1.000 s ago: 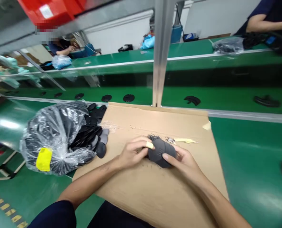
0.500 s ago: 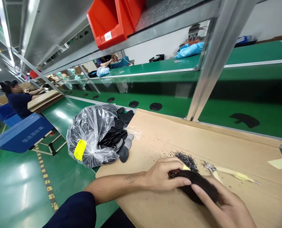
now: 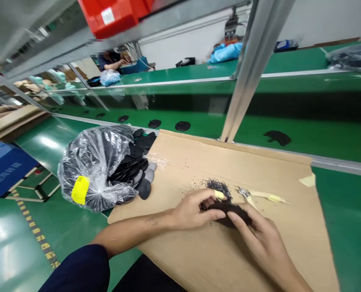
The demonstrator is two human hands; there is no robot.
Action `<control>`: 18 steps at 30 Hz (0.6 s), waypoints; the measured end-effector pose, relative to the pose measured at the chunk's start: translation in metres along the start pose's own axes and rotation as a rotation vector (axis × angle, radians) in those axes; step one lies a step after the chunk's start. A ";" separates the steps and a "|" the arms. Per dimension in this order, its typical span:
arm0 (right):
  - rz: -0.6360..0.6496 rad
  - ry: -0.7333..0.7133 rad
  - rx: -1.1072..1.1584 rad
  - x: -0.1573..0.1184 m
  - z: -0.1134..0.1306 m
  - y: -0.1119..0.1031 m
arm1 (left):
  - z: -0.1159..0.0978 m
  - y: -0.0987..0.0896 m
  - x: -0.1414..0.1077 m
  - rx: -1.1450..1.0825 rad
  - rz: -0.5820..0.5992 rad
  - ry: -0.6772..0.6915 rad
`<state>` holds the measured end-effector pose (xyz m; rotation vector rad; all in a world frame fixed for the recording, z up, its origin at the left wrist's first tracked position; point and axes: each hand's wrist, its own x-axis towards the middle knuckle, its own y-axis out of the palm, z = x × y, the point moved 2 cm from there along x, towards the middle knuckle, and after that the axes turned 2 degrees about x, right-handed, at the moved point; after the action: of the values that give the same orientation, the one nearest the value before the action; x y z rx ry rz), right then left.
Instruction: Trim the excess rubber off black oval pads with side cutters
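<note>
Between my two hands is a flat black oval piece [image 3: 233, 217], tilted above the cardboard sheet [image 3: 192, 251]. My left hand [image 3: 195, 209] pinches its left end, thumb on the near face, with yellow tape round one finger. My right hand [image 3: 259, 231] grips the other end, thumb on the near side and fingers behind. Just beyond the hands lies a heap of small black bits [image 3: 218, 187]. To its right rest a metal plier-like tool [image 3: 244, 192] and a tool with a pale yellow handle [image 3: 270, 197].
A clear plastic bag [image 3: 92, 158] spills black oval pieces [image 3: 132, 168] at the left. Aluminium posts [image 3: 244, 77] rise behind the cardboard. More black pieces [image 3: 183, 125] lie along the green conveyor belt [image 3: 205, 109]. A red bin [image 3: 116, 16] sits overhead. Another person [image 3: 112, 61] works across the line.
The view has swung to the right, so the scene sits further left. Both hands still hold the black piece, now turned more edge-on.
</note>
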<state>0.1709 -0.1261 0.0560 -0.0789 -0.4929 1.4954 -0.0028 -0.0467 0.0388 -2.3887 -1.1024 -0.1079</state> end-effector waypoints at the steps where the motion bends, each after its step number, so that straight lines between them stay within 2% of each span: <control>1: -0.008 0.007 -0.001 -0.001 0.001 0.000 | -0.002 0.000 -0.001 -0.016 -0.005 0.005; 7: 0.007 0.030 -0.010 -0.008 0.006 0.005 | -0.009 -0.003 -0.007 -0.039 -0.093 0.188; 14: -0.003 -0.117 -0.054 -0.012 0.009 0.007 | -0.016 -0.008 -0.007 0.004 -0.083 0.314; 18: 0.026 -0.182 -0.114 -0.013 0.005 0.008 | -0.015 -0.008 -0.007 0.122 -0.058 0.385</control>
<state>0.1613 -0.1391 0.0543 -0.0387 -0.7258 1.5064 -0.0117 -0.0545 0.0534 -2.1116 -0.9634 -0.4846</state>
